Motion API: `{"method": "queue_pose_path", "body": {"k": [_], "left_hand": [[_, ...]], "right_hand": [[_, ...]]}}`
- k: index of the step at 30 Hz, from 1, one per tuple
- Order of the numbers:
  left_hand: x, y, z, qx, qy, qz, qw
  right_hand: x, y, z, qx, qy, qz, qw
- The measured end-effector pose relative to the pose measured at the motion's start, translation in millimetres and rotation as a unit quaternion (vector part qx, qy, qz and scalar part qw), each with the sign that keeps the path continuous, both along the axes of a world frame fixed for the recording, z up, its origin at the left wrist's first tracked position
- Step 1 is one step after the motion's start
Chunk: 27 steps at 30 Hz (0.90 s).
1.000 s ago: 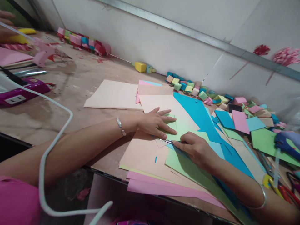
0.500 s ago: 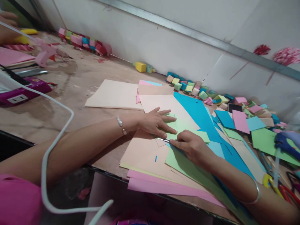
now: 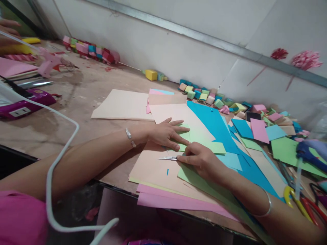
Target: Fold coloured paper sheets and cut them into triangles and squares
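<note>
My left hand point(image 3: 166, 133) lies flat with its fingers spread over a light green paper piece point(image 3: 217, 147), on top of the stacked coloured sheets. Just to its right, my right hand point(image 3: 201, 157) is closed around a craft knife, its handle hidden in my fingers. The slim silver blade of the craft knife point(image 3: 167, 158) points left over a peach sheet point(image 3: 150, 166), slightly below my left thumb. A tiny blue paper scrap point(image 3: 167, 172) rests on that sheet. Under my right wrist runs a green sheet point(image 3: 194, 180).
Pink sheets point(image 3: 163, 199) overhang the front table edge. Small paper boxes point(image 3: 201, 93) line the wall. Scissors point(image 3: 288, 195) and a blue glue gun point(image 3: 310, 154) lie at right. A white cable point(image 3: 62, 153) crosses at left, near a purple power strip point(image 3: 33, 102). Another person's hand point(image 3: 9, 29) shows at far left.
My right hand has drawn slightly left and down, and the knife blade has come away from beside my left thumb onto the peach sheet. My left hand stays spread on the paper.
</note>
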<state>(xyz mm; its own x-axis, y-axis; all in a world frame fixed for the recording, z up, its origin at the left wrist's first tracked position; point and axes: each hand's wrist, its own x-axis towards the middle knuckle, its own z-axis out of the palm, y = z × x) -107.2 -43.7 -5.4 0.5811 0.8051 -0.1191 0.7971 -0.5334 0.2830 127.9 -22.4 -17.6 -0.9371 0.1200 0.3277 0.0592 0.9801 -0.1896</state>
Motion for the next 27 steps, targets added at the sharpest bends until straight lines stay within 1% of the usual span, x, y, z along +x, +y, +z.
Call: {"method": "queue_pose_path", "body": {"k": [2,3,6,8,11,14,16,19,21,22,23,24,25,27], "left_hand": [[-1,0,-0.8,0.003,-0.006,-0.003,1.0],[-1,0,-1.6,0.007,-0.009,-0.005,1.0],[-3,0,-3.7,0.014,-0.018,-0.012,1.0],[-4,0,-3.9,0.016,-0.029,-0.014,0.999],[-3,-1,-2.0,0.02,-0.046,-0.015,0.999],[-1,-2,0.6,0.031,-0.055,-0.011,0.998],[-2,-2,1.2,0.043,-0.056,0.0,0.998],[-6,-2,-0.7,0.054,-0.04,0.008,0.998],[-8,-1,-3.0,0.055,-0.032,0.007,0.998],[-9,0,-4.0,0.056,-0.031,0.006,0.998],[-10,0,-4.8,0.058,-0.03,0.005,0.998],[-9,0,-5.4,0.06,-0.029,0.006,0.998],[-9,0,-5.6,0.062,-0.029,0.008,0.998],[-8,-1,-5.1,0.06,-0.028,0.016,0.998]], "right_hand": [[2,0,9.3,-0.002,0.015,-0.015,1.0],[6,3,15.1,-0.002,0.023,-0.038,0.999],[29,24,28.8,-0.011,0.028,-0.149,0.988],[48,43,29.1,-0.016,0.019,-0.209,0.978],[72,69,17.3,-0.017,-0.005,-0.263,0.965],[79,80,5.4,-0.045,-0.061,-0.281,0.957],[77,80,3.7,-0.083,-0.102,-0.282,0.95],[74,79,9.7,-0.13,-0.116,-0.291,0.941],[81,84,16.1,-0.145,-0.096,-0.294,0.94],[88,90,19.4,-0.148,-0.075,-0.306,0.937],[97,97,22.5,-0.146,-0.051,-0.334,0.93],[108,106,25.3,-0.138,-0.027,-0.38,0.914],[120,116,27.7,-0.12,-0.007,-0.443,0.888],[144,133,31.1,-0.054,-0.026,-0.566,0.822]]}}
